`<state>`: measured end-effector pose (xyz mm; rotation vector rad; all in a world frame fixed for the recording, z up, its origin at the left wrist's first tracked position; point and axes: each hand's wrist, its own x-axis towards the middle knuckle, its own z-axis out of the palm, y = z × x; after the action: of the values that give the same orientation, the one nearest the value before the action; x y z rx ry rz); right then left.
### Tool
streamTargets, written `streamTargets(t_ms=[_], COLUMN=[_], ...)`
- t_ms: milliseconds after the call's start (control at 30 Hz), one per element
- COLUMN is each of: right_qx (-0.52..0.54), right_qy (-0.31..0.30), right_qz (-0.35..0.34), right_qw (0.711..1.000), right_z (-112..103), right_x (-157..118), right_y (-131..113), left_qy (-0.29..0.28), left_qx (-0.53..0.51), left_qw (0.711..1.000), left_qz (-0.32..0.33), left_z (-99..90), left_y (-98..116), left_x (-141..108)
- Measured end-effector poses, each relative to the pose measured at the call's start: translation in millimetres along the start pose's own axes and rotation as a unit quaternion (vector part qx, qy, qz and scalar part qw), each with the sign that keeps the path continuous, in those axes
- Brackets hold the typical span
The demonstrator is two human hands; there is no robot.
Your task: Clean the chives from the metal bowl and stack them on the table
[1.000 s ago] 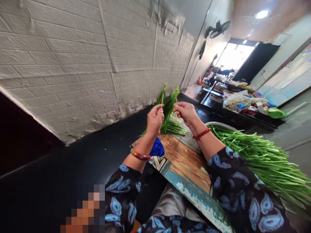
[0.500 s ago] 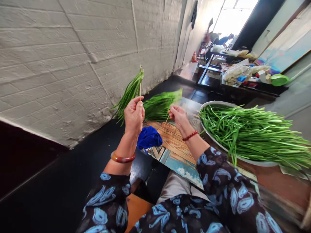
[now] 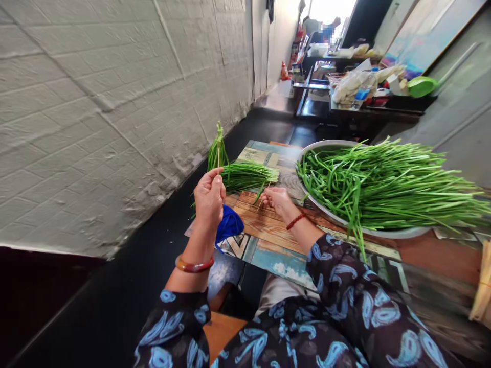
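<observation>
My left hand (image 3: pixel 209 195) pinches a thin wooden skewer (image 3: pixel 218 156) held upright, with green stalks (image 3: pixel 219 138) gathered at its top and drooping beside it. Fingers closed, my right hand (image 3: pixel 276 199) pinches another thin stick (image 3: pixel 263 201) just above the wooden tabletop (image 3: pixel 253 220). Between and beyond the hands, a bundle of long green stalks (image 3: pixel 249 175) lies on the table. To the right, a large metal basin (image 3: pixel 326 144) is heaped with long green leafy stalks (image 3: pixel 399 189).
A blue cloth (image 3: pixel 230 224) lies at the table's left edge by my left wrist. A white brick-patterned wall (image 3: pixel 95 112) runs along the left. Bundled sticks (image 3: pixel 482 283) stand at far right. Farther back, tables (image 3: pixel 376 110) hold bags and a green container (image 3: pixel 422 87); a person (image 3: pixel 326 31) is beyond.
The bundle between my hands, blurred and raised before, now lies flat on the table. My right hand is lower. The whole view has shifted, and the stalks on the skewer hang closer together.
</observation>
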<state>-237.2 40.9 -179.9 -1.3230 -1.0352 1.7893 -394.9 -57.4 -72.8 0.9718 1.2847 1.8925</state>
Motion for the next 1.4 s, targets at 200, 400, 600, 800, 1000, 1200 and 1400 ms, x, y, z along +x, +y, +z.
streamTargets(t_ms=[200, 400, 600, 800, 1000, 1200, 1400], right_qx=[-0.032, -0.026, -0.016, 0.001, 0.013, 0.005, -0.046], right_qy=[0.025, 0.045, 0.009, -0.025, -0.037, -0.036, -0.03], right_qz=[-0.014, -0.076, -0.102, -0.107, -0.085, -0.064, -0.023], right_qw=[0.999, 0.996, 0.995, 0.994, 0.996, 0.997, 0.998], right_z=[-23, -49, -61, -65, -66, -40, -3], right_x=[-17, -47, -66, -65, -58, -36, -2], right_y=[9, 19, 22, 25, 33, 22, 3], left_qy=[-0.045, -0.114, -0.201, -0.231, -0.275, -0.295, -0.311], left_qx=[0.039, 0.325, 0.499, 0.597, 0.623, 0.607, 0.581], left_qw=[0.998, 0.938, 0.843, 0.768, 0.731, 0.737, 0.75], left_qz=[-0.018, 0.038, 0.025, 0.035, 0.03, 0.046, 0.052], left_z=[17.8, 41.5, 59.9, 57.7, 51.3, 49.3, 42.1], left_y=[-24, -79, -110, -95, -94, -101, -92], left_x=[3, 5, 4, 5, 12, 12, 13])
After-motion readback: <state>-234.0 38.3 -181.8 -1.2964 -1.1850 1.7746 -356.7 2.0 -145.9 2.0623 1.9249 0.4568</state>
